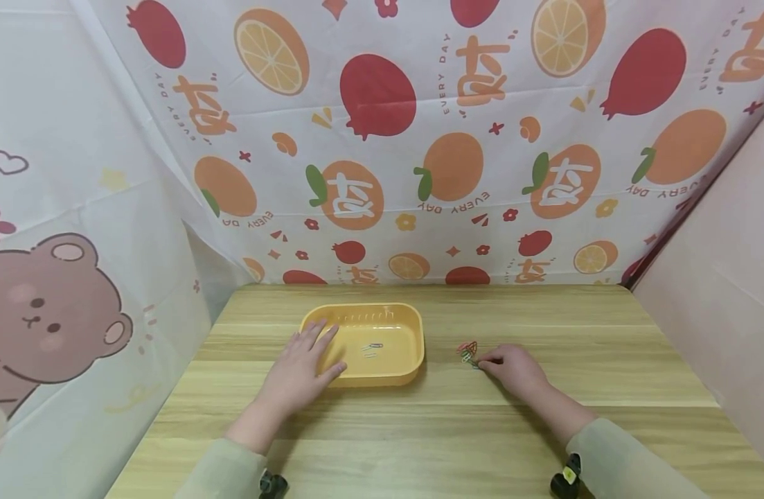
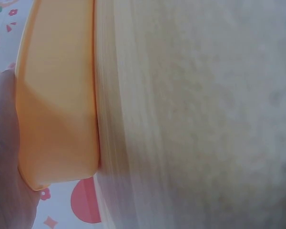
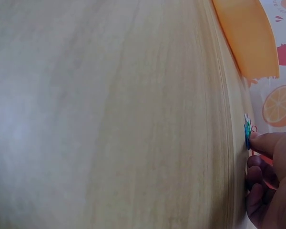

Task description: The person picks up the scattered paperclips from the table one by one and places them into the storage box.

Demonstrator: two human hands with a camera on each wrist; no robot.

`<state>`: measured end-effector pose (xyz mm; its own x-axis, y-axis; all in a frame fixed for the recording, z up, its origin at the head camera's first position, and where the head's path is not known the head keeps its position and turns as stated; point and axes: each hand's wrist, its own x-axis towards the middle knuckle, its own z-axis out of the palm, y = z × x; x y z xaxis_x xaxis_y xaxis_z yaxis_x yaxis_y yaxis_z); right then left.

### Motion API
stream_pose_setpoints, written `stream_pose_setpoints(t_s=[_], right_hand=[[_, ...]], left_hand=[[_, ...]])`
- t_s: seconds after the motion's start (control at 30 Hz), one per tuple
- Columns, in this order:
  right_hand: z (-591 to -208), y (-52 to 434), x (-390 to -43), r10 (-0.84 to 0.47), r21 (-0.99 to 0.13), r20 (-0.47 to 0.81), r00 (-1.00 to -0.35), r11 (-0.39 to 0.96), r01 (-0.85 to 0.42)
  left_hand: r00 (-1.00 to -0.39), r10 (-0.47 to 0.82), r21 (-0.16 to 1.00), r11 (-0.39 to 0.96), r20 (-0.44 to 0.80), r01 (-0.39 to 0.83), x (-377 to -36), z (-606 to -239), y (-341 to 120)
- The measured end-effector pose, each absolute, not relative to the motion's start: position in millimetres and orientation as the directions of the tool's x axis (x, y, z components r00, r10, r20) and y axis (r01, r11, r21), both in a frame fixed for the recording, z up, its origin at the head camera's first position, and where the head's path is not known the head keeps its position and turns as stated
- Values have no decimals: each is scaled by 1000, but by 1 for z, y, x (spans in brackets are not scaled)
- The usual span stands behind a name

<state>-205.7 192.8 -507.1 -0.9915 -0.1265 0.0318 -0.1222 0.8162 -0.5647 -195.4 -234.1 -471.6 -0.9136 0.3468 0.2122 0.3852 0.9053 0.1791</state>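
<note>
A small pile of coloured paper clips [image 1: 466,350], red, pink and green among them, lies on the table right of a yellow tray [image 1: 414,346]. With thumb and forefinger, my right hand [image 1: 517,374] pinches a paper clip at the near edge of the pile. In the right wrist view the thumb is against green and blue clips [image 3: 248,131], and the other fingers are curled. My left hand [image 1: 300,371] rests over the tray's left side, fingers spread and fairly straight, thumb at the front rim. Inside the tray lie a few paper clips [image 1: 374,346], some pale, one bluish.
The wooden table [image 1: 419,443] carries the tray and the pile. A fruit-printed cloth [image 1: 382,173] hangs behind its far edge. Pale cloth walls stand at both sides, the left one with a printed bear [image 1: 39,312].
</note>
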Motion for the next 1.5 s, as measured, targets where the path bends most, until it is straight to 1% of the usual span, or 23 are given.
stream_pose_setpoints(t_s=[0.5,0.73,0.87,1.07,1.5], right_hand=[[-509,196,-203,-109,-586,64,-992,800,-126],[-509,195,-205,-81,-615,48,-995,783,-94],[-507,194,-208,-77,-650,45,-996,755,-88],[-501,196,-211,-26,-738,10,-1000,675,-25],[-480,190,-219,-28,-709,33,-999,704,-43]], left_hand=[[-911,354,181,902,209,392,-196,-471,-233],[-908,359,177,900,215,398,-195,-472,-235],[-912,351,182,903,213,390,-194,-470,-238],[-910,358,186,899,208,396,-196,-472,-238],[-909,361,184,898,210,399,-199,-475,-236]])
